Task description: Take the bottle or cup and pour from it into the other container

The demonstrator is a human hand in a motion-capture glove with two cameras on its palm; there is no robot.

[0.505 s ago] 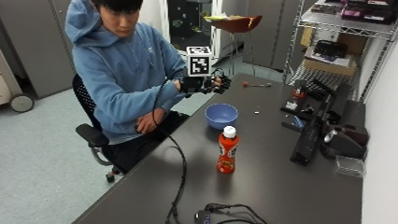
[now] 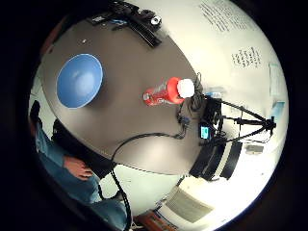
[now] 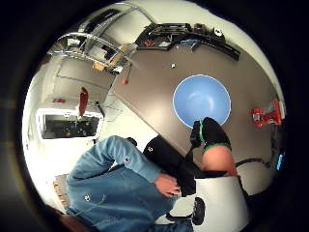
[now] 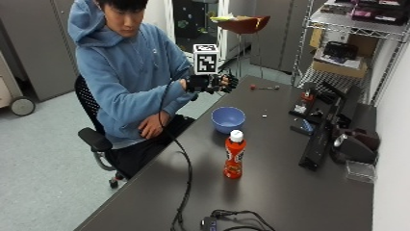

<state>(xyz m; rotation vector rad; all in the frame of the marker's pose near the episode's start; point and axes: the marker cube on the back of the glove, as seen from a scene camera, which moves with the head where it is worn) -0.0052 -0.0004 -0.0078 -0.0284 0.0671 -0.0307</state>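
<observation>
Person in blue hoodie [image 4: 121,77] sits at the left of the dark table [image 4: 275,192], on a black chair [image 4: 96,137], w/ bare left hand [image 4: 154,129] resting in the lap, holding nothing. Taking the blue bowl [image 4: 228,119] as landmark: gloved right hand [image 4: 214,83] hangs in the air above and a bit left of the bowl, apart from it, fingers spread and loosely bent, gripping nothing. Thumb-side palm view shows one gloved fingertip [image 3: 208,133] over the bowl's near rim [image 3: 201,99], no contact visible. Bowl sits upright near the table edge on the person's side; can't tell if anything's in it. Red bottle [image 4: 234,155] w/ white cap stands upright on the table, nearer the camera than the bowl and slightly right of it, near but not touching. Black cable [image 4: 187,178] runs along the table left of the bottle, down to a small device [image 4: 211,222] at the near edge. Right of the bowl, well apart, black equipment [image 4: 323,127] is clustered by the far table side. Behind that, wire shelf [image 4: 346,43] w/ boxes. Beyond the bowl, at the table's far corner, a small red-tipped tool [image 4: 262,87].
</observation>
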